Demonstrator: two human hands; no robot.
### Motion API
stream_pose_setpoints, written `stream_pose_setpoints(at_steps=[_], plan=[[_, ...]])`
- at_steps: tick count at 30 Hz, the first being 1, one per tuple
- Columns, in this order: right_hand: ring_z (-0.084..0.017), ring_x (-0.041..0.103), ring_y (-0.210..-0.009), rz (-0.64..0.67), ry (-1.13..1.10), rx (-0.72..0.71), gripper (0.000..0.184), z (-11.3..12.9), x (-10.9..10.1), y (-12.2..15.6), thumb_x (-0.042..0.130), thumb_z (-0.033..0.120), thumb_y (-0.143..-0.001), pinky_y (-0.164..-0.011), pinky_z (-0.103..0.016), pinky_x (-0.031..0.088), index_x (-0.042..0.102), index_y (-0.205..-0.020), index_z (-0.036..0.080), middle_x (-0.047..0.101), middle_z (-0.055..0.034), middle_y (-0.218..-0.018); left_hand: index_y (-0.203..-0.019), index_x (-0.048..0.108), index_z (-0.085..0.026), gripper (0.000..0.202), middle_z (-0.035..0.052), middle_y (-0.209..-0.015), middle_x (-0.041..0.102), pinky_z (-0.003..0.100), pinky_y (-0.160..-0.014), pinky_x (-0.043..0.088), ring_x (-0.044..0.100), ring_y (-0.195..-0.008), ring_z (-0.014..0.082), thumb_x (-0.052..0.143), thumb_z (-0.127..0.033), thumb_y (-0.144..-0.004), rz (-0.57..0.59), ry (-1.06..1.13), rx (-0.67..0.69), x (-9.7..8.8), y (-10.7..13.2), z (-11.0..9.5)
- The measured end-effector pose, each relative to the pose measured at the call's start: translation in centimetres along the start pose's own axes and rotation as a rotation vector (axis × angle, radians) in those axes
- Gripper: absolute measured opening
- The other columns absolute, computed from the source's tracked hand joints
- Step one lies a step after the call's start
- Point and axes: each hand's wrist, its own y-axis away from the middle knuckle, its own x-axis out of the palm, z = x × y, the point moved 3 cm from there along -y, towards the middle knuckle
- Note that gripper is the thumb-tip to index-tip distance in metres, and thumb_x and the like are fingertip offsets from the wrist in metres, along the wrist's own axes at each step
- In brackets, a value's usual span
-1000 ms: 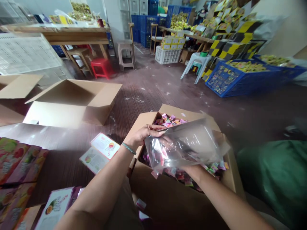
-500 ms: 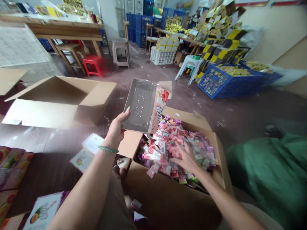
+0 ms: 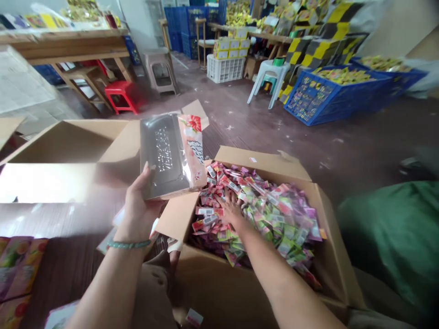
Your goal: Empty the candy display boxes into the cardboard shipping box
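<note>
My left hand [image 3: 139,194] grips the lower left side of a pink gift box [image 3: 195,153] with a red flower print and a large clear window. The box's end flap stands open at the top, and a dark tray shows through the window with nothing visible in it. To the right, a cardboard carton [image 3: 331,242] is full of small sachets [image 3: 270,214] in pink, green and purple. My right hand [image 3: 230,209] lies on the sachets at the carton's left side, fingers spread and partly among them. None is visibly gripped.
Another open carton [image 3: 51,183] stands at left. Printed fruit boxes [image 3: 20,269] lie on the floor at lower left. A green sack [image 3: 394,246] bulges at right. Farther off are a red stool [image 3: 121,93], a pale blue stool [image 3: 269,75] and blue crates [image 3: 315,100].
The gift box has moved left in view with my left hand. My right hand has shifted to the carton's left side, and more green sachets show. The view itself has also turned a little.
</note>
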Motion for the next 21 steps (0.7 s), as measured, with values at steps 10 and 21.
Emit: stream_pose_setpoints(at_steps=[10,21], plan=[[-0.046,0.01,-0.154,-0.034,0.013,-0.008,0.084,-3.0,-2.2,8.5,0.067,0.049,-0.088,-0.121,-0.064,0.01,0.031,-0.162,0.036,0.003,-0.0101,-0.172,-0.1,0.074,-0.015,0.017,0.0049,-0.092,0.077,0.033,-0.072,0.065,0.073,-0.072,0.0187,0.071,-0.025,-0.087,0.138,-0.005,-0.182,1.3,0.5,2.1],[-0.046,0.01,-0.154,0.01,0.072,0.436,0.083,-12.5,-0.4,18.0,0.057,0.062,-0.092,-0.116,-0.073,0.012,0.03,-0.163,0.029,0.025,-0.0087,-0.168,-0.098,0.075,-0.016,0.014,0.0033,-0.086,0.078,0.027,-0.06,0.062,0.072,-0.067,0.0171,0.073,-0.022,-0.085,0.171,0.018,-0.27,1.1,1.7,3.3]])
